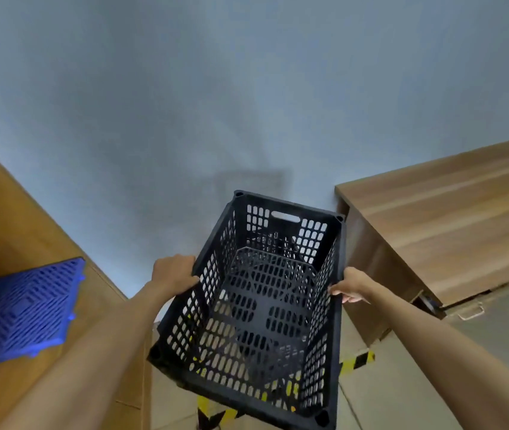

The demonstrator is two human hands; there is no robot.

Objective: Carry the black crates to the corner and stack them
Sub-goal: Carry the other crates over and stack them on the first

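A black perforated crate [256,308] hangs in the air in front of me, open side up and empty, slightly tilted. My left hand [174,273] grips its left long rim. My right hand [352,285] grips the right long rim. Through the holes in the crate's bottom I see the floor and yellow-black tape. No other black crate is in view.
A pale blue-grey wall [216,103] fills the upper view. A wooden cabinet [445,231] stands at the right against the wall. At the left is a wooden surface [29,231] with a blue grid panel [23,311] on it. Yellow-black hazard tape [358,361] marks the floor.
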